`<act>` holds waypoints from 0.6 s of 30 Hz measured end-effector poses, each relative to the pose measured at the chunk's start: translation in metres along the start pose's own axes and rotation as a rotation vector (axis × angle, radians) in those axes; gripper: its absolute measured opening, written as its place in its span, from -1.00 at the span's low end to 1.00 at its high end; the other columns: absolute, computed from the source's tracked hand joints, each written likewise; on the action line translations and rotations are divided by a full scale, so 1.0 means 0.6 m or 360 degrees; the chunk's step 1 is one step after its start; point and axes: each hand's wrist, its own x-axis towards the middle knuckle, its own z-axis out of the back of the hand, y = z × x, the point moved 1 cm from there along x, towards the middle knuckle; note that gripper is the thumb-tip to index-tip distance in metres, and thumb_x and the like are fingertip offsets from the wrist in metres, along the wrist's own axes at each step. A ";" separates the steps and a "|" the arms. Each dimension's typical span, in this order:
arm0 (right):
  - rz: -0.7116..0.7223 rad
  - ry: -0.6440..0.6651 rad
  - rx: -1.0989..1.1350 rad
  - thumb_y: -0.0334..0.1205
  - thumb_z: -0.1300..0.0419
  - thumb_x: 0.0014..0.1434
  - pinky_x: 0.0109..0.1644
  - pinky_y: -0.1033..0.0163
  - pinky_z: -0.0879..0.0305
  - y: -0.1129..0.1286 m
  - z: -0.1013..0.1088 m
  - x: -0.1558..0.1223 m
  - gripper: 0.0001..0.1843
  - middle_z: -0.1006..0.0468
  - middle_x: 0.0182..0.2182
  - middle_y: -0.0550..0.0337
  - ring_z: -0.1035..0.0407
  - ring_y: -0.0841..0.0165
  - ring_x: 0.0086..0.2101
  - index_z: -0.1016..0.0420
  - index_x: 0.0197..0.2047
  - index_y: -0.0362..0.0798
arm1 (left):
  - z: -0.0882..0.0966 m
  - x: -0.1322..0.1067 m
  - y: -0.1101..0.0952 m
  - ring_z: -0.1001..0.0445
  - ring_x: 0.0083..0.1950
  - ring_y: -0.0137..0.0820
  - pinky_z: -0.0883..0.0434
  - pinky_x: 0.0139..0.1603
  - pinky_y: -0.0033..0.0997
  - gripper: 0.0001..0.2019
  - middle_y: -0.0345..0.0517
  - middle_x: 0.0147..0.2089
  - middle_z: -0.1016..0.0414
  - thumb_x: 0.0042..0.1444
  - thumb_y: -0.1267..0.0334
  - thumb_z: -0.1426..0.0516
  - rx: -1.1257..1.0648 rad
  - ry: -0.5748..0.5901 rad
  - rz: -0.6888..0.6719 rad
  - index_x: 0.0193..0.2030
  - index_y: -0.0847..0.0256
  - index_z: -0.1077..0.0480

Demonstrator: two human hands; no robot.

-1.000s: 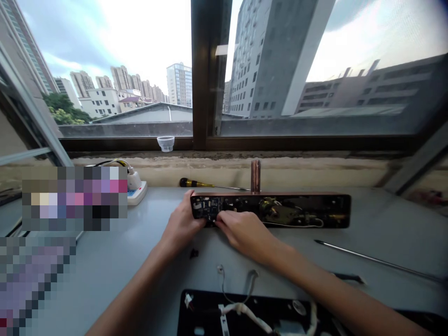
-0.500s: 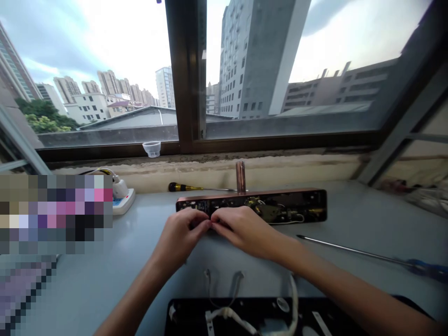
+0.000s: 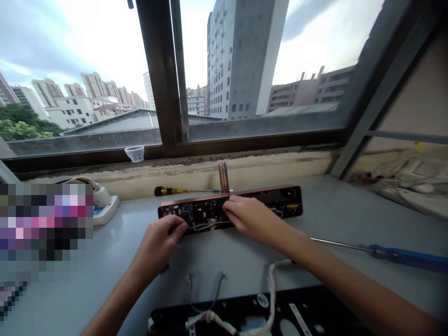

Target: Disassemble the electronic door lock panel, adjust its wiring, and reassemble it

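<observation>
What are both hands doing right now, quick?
Left hand: curled, fingertips on the copper lock panel at its left end; grip unclear.
Right hand: curled over the panel's middle, touching it; grip unclear.

Both hands rest on the open copper lock body (image 3: 231,207) lying on the grey table (image 3: 332,219): left hand (image 3: 159,242) at its near edge, right hand (image 3: 250,217) mid-body.
</observation>
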 end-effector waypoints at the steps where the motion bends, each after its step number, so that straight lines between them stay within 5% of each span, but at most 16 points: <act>1: 0.0021 0.0023 -0.0051 -0.38 0.03 0.16 -0.38 0.33 -0.07 0.004 -0.004 -0.001 -0.79 -0.44 -0.34 0.11 -0.35 0.39 -0.40 -0.43 -0.36 -0.14 | 0.000 0.000 0.000 -0.38 -0.38 -0.35 -0.25 -0.35 -0.43 -0.77 -0.17 -0.47 -0.45 0.05 0.16 0.01 -0.0007 -0.0011 -0.0001 -0.44 0.19 -0.40; 18: 0.0411 0.0230 -0.0582 -0.49 -0.05 0.03 -0.51 0.33 -0.09 0.027 -0.022 0.013 -0.82 -0.46 -0.40 0.10 -0.42 0.35 -0.45 -0.45 -0.36 -0.15 | -0.005 -0.003 -0.003 -0.36 -0.41 -0.38 -0.26 -0.40 -0.46 -0.74 -0.18 -0.48 -0.44 0.03 0.09 -0.02 -0.0248 -0.0088 0.0001 -0.44 0.21 -0.41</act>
